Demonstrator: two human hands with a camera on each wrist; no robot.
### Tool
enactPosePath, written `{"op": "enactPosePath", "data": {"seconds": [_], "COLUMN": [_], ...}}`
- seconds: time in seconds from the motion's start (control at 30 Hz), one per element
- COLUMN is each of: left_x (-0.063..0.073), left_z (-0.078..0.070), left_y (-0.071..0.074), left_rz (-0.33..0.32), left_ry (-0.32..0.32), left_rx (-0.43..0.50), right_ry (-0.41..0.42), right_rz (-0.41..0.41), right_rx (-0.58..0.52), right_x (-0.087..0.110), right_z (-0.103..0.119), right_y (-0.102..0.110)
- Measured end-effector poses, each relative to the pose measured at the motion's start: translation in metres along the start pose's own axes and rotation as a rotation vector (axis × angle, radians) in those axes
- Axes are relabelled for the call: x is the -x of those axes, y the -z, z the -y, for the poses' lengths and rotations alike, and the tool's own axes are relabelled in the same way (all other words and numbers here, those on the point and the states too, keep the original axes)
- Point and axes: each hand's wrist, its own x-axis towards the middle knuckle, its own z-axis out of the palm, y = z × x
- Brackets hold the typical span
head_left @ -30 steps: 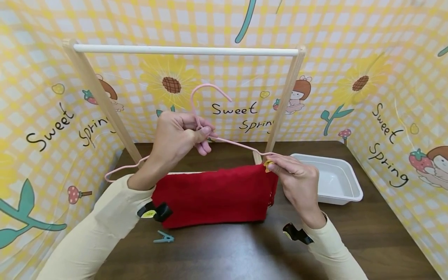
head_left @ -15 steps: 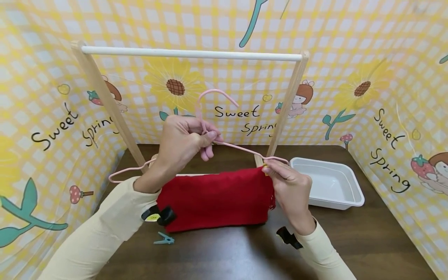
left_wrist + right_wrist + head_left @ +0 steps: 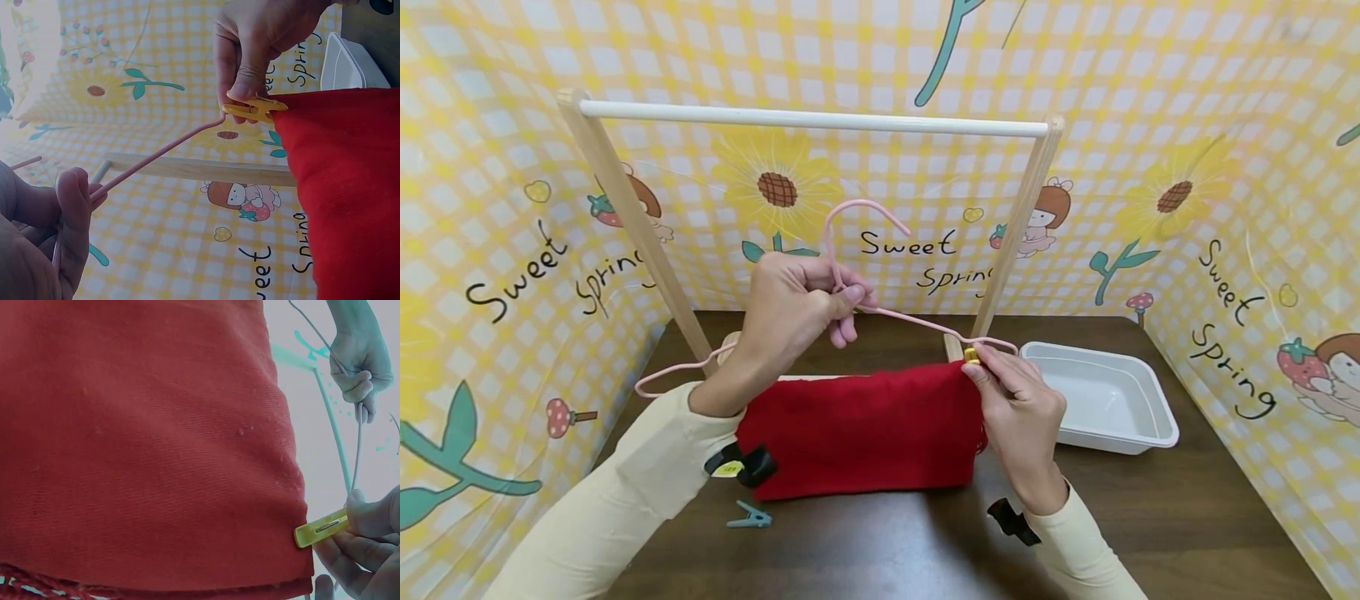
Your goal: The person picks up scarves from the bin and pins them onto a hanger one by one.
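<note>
My left hand (image 3: pixel 797 300) grips the neck of a thin pink hanger (image 3: pixel 865 217) just below its hook and holds it above the table; the same hand (image 3: pixel 44 244) and hanger wire (image 3: pixel 162 153) show in the left wrist view. A red cloth (image 3: pixel 865 429) hangs from the hanger's bar. My right hand (image 3: pixel 1011 400) pinches a yellow clothes peg (image 3: pixel 972 356) at the cloth's upper right corner. The peg (image 3: pixel 253 109) bites the corner beside the wire. In the right wrist view the red cloth (image 3: pixel 150 437) fills the frame, with the peg (image 3: pixel 322 528) at its edge.
A wooden rack with a white rail (image 3: pixel 812 119) stands behind the hands. A white tray (image 3: pixel 1105 400) sits at the right on the dark table (image 3: pixel 1210 517). A teal peg (image 3: pixel 747 517) lies near the front left. Printed yellow walls close in three sides.
My right hand has shifted slightly left and up with the yellow peg, keeping it at the cloth's corner. The left hand and hanger have barely moved.
</note>
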Motion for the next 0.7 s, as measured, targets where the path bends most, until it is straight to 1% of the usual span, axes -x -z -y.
{"op": "enactPosePath", "data": {"seconds": [0.17, 0.3, 0.5, 0.6, 0.7], "left_x": [0.0004, 0.0012, 0.0014, 0.0019, 0.0017], "left_z": [0.0012, 0.0006, -0.0003, 0.0007, 0.0023], "left_y": [-0.0011, -0.0022, -0.0040, -0.0044, -0.0043], "left_rz": [-0.001, 0.006, 0.006, 0.003, -0.002], "left_ry": [-0.016, -0.018, -0.019, -0.024, -0.031], "left_rx": [-0.005, -0.017, -0.026, -0.026, -0.016], "right_ry": [-0.028, -0.049, -0.041, -0.054, -0.044], "right_rz": [0.003, -0.006, -0.028, -0.025, -0.027], "right_rx": [-0.007, 0.011, 0.071, 0.085, 0.088], "right_x": [0.0009, 0.0015, 0.0025, 0.0032, 0.0046], "right_z": [-0.0010, -0.0021, -0.0039, -0.0044, -0.0056], "right_y": [0.0000, -0.0007, -0.0026, -0.0031, -0.0030]}}
